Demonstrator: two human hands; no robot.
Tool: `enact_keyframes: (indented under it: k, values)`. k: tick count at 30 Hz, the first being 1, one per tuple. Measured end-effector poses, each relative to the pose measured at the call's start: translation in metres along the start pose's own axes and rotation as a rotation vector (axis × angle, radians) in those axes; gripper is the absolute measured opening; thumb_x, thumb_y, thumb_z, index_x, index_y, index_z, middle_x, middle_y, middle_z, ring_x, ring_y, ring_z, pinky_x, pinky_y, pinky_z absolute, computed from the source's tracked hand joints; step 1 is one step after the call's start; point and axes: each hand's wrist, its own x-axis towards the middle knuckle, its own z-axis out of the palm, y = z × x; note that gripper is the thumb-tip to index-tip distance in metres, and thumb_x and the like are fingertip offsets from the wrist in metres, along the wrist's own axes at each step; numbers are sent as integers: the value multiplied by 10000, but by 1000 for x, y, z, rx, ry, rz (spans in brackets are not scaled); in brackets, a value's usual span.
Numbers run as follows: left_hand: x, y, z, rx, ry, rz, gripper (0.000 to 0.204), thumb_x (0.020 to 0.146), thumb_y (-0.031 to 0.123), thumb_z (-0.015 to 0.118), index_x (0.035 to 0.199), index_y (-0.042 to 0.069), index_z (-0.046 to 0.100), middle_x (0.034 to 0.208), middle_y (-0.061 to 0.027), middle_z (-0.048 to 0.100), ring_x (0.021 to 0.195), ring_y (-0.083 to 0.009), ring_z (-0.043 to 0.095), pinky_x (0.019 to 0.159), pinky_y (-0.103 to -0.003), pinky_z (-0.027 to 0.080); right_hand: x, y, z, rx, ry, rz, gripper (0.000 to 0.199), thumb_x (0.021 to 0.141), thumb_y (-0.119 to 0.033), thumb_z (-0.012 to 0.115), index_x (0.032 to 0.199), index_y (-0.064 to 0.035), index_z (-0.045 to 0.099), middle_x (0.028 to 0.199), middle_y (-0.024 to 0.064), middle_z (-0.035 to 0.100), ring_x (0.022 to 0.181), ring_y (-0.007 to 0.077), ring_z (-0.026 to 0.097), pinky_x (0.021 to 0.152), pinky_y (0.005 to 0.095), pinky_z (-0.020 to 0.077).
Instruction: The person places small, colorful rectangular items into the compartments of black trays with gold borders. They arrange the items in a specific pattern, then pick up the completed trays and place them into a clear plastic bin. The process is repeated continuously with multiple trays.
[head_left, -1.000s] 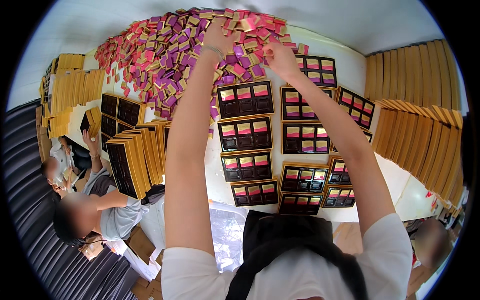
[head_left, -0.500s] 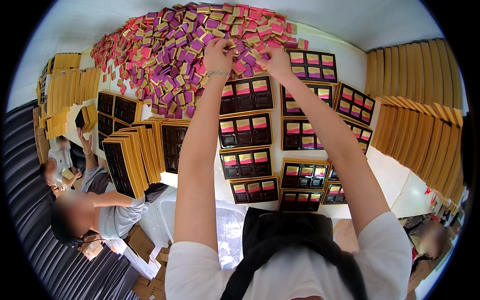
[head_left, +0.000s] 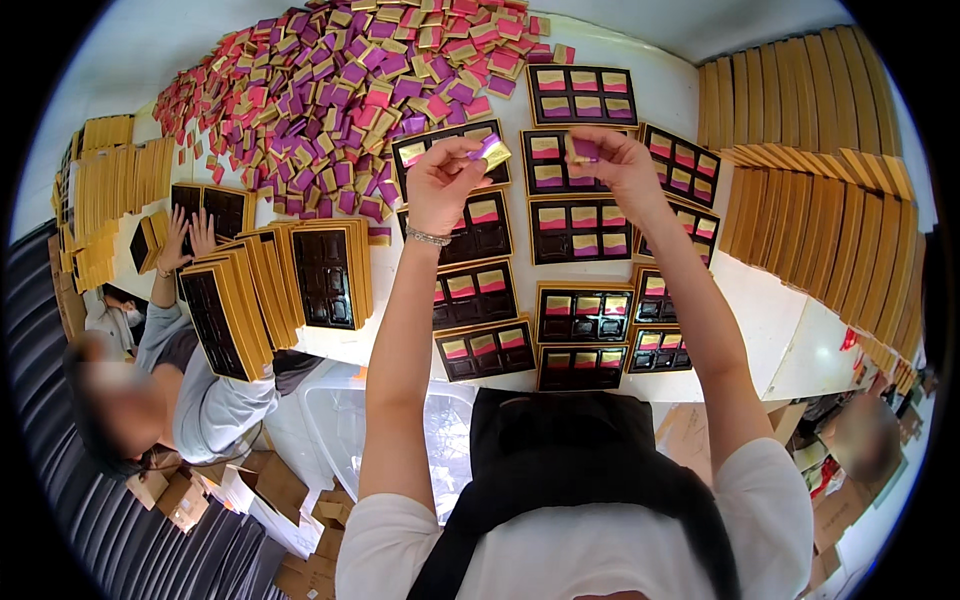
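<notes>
My left hand point(head_left: 445, 180) holds a small purple-and-gold wrapped square point(head_left: 492, 150) above a dark tray point(head_left: 452, 165) near the pile. My right hand point(head_left: 610, 160) pinches another purple wrapped square point(head_left: 583, 150) over a tray point(head_left: 580, 228) partly filled with pink, gold and purple pieces. Behind both hands lies a big heap of pink, purple and gold wrapped squares point(head_left: 330, 90). Several black trays with gold edges point(head_left: 585, 312), each holding wrapped pieces, cover the white table point(head_left: 770, 310) between me and the heap.
Stacks of gold-edged boxes stand at the right point(head_left: 820, 190), at the left point(head_left: 270, 290) and at the far left point(head_left: 110, 180). A person point(head_left: 180, 390) sits at the left with hands on a dark tray point(head_left: 210, 205). Cardboard boxes point(head_left: 260, 490) lie on the floor.
Both hands have drawn back from the heap toward me, each now holding a purple wrapped square over the trays.
</notes>
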Motion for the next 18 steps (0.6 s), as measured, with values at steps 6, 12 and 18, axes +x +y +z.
enact_keyframes:
  k: [6, 12, 18]
  values:
    - [-13, 0, -13, 55, 68, -79, 291, 812, -55, 679, 1093, -16, 612, 903, -60, 649, 770, -106, 635, 677, -253, 595, -2, 13, 34, -157, 19, 227, 236, 856, -79, 661, 1078, -2, 636, 894, 28, 636, 718, 79, 594, 611, 213, 500]
    - [-21, -9, -59, 744, 156, 100, 224, 854, 36, 642, 1075, 51, 682, 873, -19, 672, 757, -119, 624, 663, -300, 497, 25, 40, 62, -470, -72, -8, 203, 843, -95, 651, 1033, -23, 638, 860, 74, 648, 693, 159, 613, 660, 277, 508]
    - [16, 4, -56, 1186, -272, 276, 362, 777, 9, 651, 1127, 102, 632, 835, -59, 689, 832, -265, 623, 740, -368, 509, 39, 64, 83, -1049, 73, -348, 149, 828, -85, 641, 971, -57, 673, 883, 139, 640, 810, 316, 630, 721, 378, 493]
